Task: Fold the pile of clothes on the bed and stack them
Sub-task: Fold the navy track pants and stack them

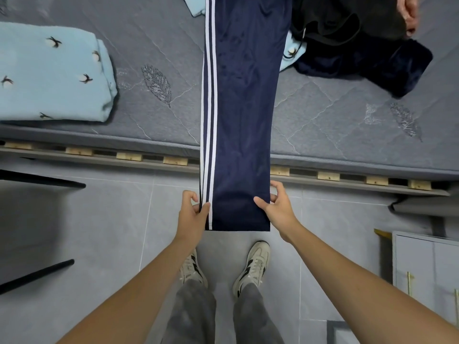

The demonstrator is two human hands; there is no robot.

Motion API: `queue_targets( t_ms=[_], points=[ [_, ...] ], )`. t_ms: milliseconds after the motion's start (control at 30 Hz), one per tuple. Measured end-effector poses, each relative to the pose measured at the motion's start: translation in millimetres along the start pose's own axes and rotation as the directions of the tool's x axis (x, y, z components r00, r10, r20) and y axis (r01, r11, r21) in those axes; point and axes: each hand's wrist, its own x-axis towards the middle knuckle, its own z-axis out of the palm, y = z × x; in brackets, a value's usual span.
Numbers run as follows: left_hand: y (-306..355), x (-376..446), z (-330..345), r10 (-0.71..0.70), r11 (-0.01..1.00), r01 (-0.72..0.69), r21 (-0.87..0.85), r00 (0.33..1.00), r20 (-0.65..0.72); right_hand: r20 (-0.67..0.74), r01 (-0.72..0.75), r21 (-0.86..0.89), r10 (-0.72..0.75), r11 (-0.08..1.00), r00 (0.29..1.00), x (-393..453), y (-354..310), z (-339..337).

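Navy track trousers (pixel 242 108) with white side stripes lie lengthwise across the grey bed (pixel 161 45), their leg ends hanging past the bed's edge over the floor. My left hand (pixel 192 214) pinches the striped left corner near the hem. My right hand (pixel 277 207) pinches the right edge at the same height. A folded light-blue garment with bird prints (pixel 52 73) sits on the bed at the left. A heap of black and dark-blue clothes (pixel 357 45) lies at the upper right.
Another person's hand (pixel 409 13) rests on the dark heap at the top right. The bed's slatted frame (pixel 323 175) runs across the middle. Grey tiled floor is below, a grey cabinet (pixel 427 264) at right, black chair legs (pixel 37 271) at left.
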Motion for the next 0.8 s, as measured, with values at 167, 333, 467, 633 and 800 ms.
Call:
queue_targets(
  t_ms=[167, 333, 467, 633, 800],
  points=[
    [15.0, -24.3, -7.2, 0.047, 0.996, -0.054, 0.066, 0.994, 0.098, 0.070, 0.076, 0.010, -0.077, 0.997, 0.995, -28.0, 3.4, -4.9],
    [26.6, -34.1, -13.8, 0.028, 0.999, -0.032, 0.032, 0.994, 0.108, -0.043, 0.125, 0.010, -0.125, 0.992, 0.991, -44.5, 1.3, -8.5],
    [36.2, -34.0, -18.2, -0.022, 0.999, 0.027, -0.034, 0.989, 0.147, -0.067, 0.069, 0.085, -0.063, 0.994, 0.996, -45.5, -5.8, -14.0],
    [46.7, -24.1, -17.6, -0.050, 0.997, 0.059, -0.043, 0.983, 0.177, -0.014, -0.018, 0.218, 0.022, 0.976, 1.000, -41.9, -20.6, -23.6],
    [52.5, -22.6, -16.2, 0.006, 0.998, -0.018, 0.054, 0.976, 0.218, 0.098, 0.054, 0.076, -0.061, 0.996, 0.993, -34.7, -24.7, -32.7]
  ],
)
